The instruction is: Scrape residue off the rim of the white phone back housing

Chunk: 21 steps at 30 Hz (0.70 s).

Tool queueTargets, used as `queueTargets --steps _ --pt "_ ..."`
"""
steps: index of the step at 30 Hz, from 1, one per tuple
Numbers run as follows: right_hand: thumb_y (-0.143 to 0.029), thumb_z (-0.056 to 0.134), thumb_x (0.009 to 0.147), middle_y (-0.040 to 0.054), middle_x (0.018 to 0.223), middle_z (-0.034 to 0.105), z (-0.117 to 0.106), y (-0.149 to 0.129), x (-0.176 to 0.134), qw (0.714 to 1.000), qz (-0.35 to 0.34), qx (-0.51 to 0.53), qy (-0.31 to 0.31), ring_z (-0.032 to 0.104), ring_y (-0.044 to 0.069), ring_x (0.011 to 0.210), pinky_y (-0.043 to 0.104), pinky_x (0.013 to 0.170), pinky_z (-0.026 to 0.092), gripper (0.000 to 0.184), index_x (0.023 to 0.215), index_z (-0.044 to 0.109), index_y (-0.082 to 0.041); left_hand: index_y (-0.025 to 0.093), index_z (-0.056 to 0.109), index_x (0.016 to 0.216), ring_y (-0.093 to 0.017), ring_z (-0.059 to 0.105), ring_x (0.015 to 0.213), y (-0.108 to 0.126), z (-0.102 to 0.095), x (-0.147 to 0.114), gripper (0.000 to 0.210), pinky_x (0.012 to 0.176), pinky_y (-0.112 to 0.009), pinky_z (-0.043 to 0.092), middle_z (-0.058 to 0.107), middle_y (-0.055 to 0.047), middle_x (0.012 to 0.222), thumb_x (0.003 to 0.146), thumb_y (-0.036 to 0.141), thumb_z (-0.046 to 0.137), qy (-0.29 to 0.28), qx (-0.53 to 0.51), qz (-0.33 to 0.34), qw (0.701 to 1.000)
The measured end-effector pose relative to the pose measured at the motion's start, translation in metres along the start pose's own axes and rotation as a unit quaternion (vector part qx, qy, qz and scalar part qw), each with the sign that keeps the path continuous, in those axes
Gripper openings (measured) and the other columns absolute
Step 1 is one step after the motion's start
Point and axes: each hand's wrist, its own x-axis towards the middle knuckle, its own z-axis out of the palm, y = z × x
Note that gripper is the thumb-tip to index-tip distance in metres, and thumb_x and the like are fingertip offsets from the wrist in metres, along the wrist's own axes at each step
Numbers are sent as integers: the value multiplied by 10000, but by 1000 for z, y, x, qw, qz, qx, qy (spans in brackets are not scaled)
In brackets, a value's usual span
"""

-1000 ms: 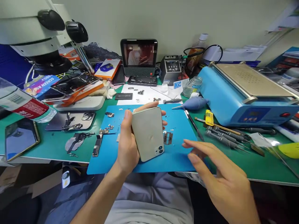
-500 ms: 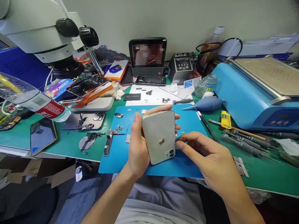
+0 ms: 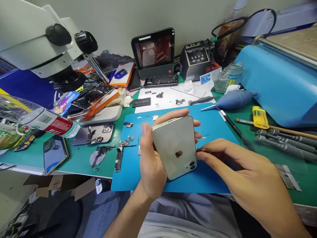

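Observation:
My left hand (image 3: pixel 151 158) grips a white phone (image 3: pixel 174 145) back side up over the blue mat (image 3: pixel 128 168), with its camera corner nearest me. My right hand (image 3: pixel 237 178) pinches a small thin dark blade (image 3: pixel 203 150) between thumb and forefinger. The blade's tip sits right at the phone's right edge, near the camera corner. Small screws and phone parts (image 3: pixel 123 142) lie on the mat to the left of my hands.
A microscope (image 3: pixel 44 39) overhangs the back left, above stacked phone screens (image 3: pixel 94 96). A tablet (image 3: pixel 153 51) and a soldering station (image 3: pixel 195 59) stand at the back. A blue heating machine (image 3: pixel 277 76) fills the right. Screwdrivers (image 3: pixel 284 140), a blower (image 3: pixel 235 99) and a water bottle (image 3: pixel 37 119) lie around.
My right hand reached to the mat, took up the small blade that lay beside the phone, and brought it to the phone's right edge. The view shifted closer and leftward.

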Motion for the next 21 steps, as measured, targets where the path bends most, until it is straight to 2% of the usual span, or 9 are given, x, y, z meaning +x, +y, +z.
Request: queueTargets --steps 7,13,17,19,21 --pt "-249 753 1092 -86 1026 794 2 -4 -2 998 -63 -6 -9 742 100 901 228 829 556 96 1011 779 -295 281 811 1290 -182 813 964 -4 2 2 732 855 -303 693 838 -43 1164 1179 737 248 1 57 51 997" --pt "-191 757 1082 -97 993 788 1 -4 1 996 -91 -11 -18 726 96 879 261 817 533 134 989 762 -287 293 819 1285 -182 825 942 -6 3 2 895 808 -315 699 833 -39 1140 1140 796 94 13 119 82 989" --pt "-251 780 1081 -102 995 792 1 -2 1 997 -66 19 -19 708 94 860 268 795 525 100 993 777 -298 314 821 1257 -219 815 924 -6 4 3 897 774 -374 713 840 -37 1108 1093 855 125 25 145 96 984" --pt "-320 795 1077 -88 1024 798 1 0 0 998 -35 46 -22 707 110 873 283 766 522 81 997 797 -305 329 822 1243 -243 806 914 -6 4 3 877 759 -409 720 840 -36 1087 1078 870 151 28 156 103 982" --pt "-422 828 1051 -67 1051 803 0 2 -1 997 2 74 -30 710 136 896 304 733 519 112 1009 825 -318 325 824 1236 -231 808 910 -6 5 4 871 761 -393 718 838 -26 1076 1102 843 138 28 154 103 982"
